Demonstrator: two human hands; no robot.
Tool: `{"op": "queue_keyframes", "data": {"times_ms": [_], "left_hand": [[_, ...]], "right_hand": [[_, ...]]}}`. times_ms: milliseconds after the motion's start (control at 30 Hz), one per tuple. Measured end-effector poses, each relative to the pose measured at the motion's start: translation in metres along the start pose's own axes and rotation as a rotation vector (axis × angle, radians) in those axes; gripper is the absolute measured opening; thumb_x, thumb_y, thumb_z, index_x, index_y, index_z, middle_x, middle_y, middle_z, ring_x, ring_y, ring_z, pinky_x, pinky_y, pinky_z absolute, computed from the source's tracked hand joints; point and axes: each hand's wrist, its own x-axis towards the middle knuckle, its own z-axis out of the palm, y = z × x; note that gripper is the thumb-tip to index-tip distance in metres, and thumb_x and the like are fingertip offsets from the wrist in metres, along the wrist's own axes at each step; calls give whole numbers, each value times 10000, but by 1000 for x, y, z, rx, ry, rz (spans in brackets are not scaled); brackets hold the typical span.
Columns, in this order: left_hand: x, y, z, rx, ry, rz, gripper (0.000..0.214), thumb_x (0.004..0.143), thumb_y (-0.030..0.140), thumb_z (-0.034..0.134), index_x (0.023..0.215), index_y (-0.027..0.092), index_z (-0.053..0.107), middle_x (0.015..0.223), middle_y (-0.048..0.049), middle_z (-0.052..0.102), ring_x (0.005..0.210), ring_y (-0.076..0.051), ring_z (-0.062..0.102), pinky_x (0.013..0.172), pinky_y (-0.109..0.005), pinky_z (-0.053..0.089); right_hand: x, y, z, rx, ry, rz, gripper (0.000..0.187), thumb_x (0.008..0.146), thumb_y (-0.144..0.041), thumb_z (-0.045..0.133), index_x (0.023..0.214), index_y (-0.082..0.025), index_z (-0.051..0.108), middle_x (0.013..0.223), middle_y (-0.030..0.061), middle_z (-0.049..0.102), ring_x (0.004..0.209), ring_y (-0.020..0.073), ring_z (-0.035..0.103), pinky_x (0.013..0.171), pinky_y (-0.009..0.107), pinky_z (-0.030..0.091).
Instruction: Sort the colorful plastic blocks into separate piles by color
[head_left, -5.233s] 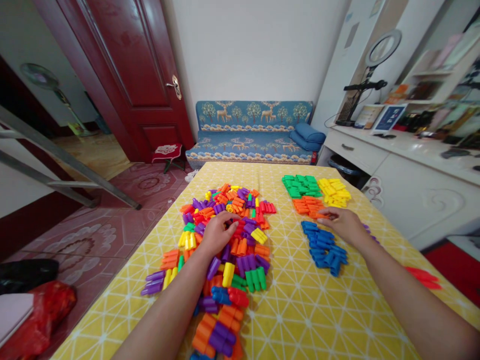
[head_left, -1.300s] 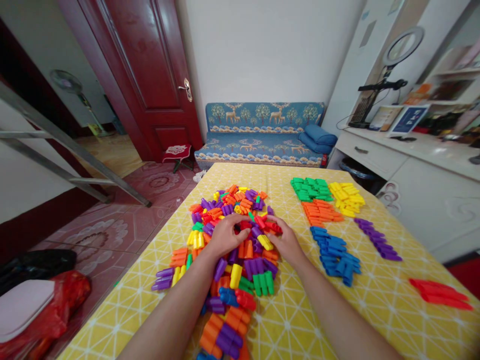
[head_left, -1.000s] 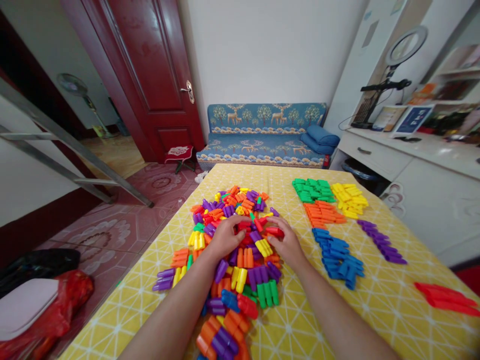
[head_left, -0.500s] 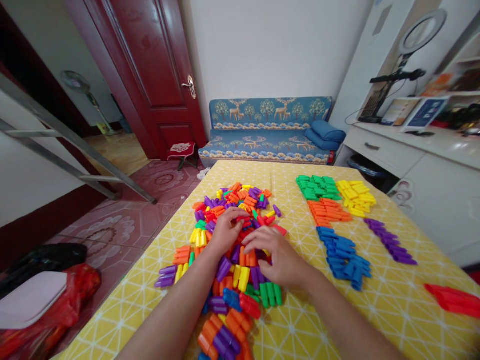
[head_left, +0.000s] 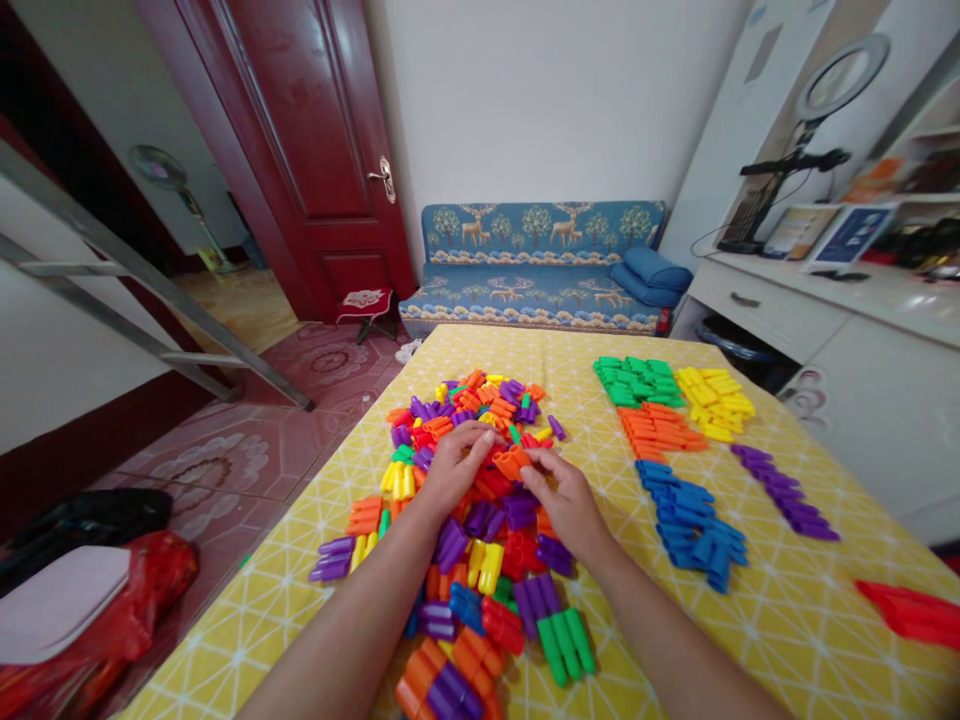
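My right hand (head_left: pixel 566 500) pinches an orange bullet-shaped plastic building block (head_left: pixel 511 461) between thumb and fingers, lifted a little over the mixed pile. Reaching across the pile's middle, my left hand (head_left: pixel 456 465) has thumb and fingers extended beside red blocks; I see nothing held in it, though the fingertips partly overlap the pile. Around both hands lie red, purple, yellow, orange, green and blue blocks. Below my right wrist is a green block (head_left: pixel 566 645) touching a purple block (head_left: pixel 537 603).
On the yellow patterned tablecloth (head_left: pixel 622 640), blocks lie grouped by colour at right: green (head_left: pixel 637 382), yellow (head_left: pixel 712 400), orange (head_left: pixel 660 432), blue (head_left: pixel 690 520), purple (head_left: pixel 784 492) and red (head_left: pixel 907 612). A sofa (head_left: pixel 525 285) stands beyond the table, a white cabinet (head_left: pixel 847 390) at right.
My right hand has risen slightly from the pile with an orange block in its fingers. The green block near my right wrist has shifted toward me. My left hand has barely moved.
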Motion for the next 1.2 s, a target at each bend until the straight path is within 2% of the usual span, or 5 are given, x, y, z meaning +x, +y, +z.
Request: {"op": "queue_keyframes", "data": {"times_ms": [233, 567, 833, 967, 1200], "left_hand": [[-4, 1, 2, -4, -73, 55, 238, 798, 360, 696, 922, 159, 721, 928, -72, 719, 893, -206, 647, 842, -312, 487], [-6, -1, 4, -38, -86, 19, 247, 741, 378, 753, 754, 136, 704, 754, -55, 686, 716, -167, 622, 701, -266, 474], [-6, -1, 1, -89, -158, 131, 315, 828, 453, 647, 833, 151, 736, 794, -78, 691, 774, -188, 613, 734, -297, 459], [-5, 2, -1, -57, -191, 98, 379, 908, 463, 518, 913, 160, 745, 857, -92, 722, 832, -208, 638, 783, -318, 462], [-5, 0, 0, -61, -168, 46, 429, 935, 468, 458, 927, 152, 748, 859, -86, 736, 848, -209, 663, 808, -313, 484]], "right_hand": [[2, 8, -1, 153, 116, 66, 267, 878, -366, 551, 1080, -196, 590, 809, 20, 661, 697, 153, 612, 658, 280, 504], [-3, -2, 2, -481, 201, -354, 326, 825, -238, 653, 1148, -235, 611, 1136, 81, 625, 1082, 237, 572, 951, 424, 473], [-3, -6, 0, -531, 199, -330, 277, 838, -265, 637, 1114, -240, 619, 1099, 61, 656, 1036, 216, 599, 919, 387, 492], [8, -5, -46, -552, 305, -232, 305, 803, -322, 660, 1092, -229, 633, 1043, 49, 668, 883, 195, 626, 818, 353, 510], [2, 37, -203, -909, 423, -44, 411, 768, -491, 621, 1058, -205, 679, 919, 75, 689, 750, 213, 627, 658, 337, 482]]}}
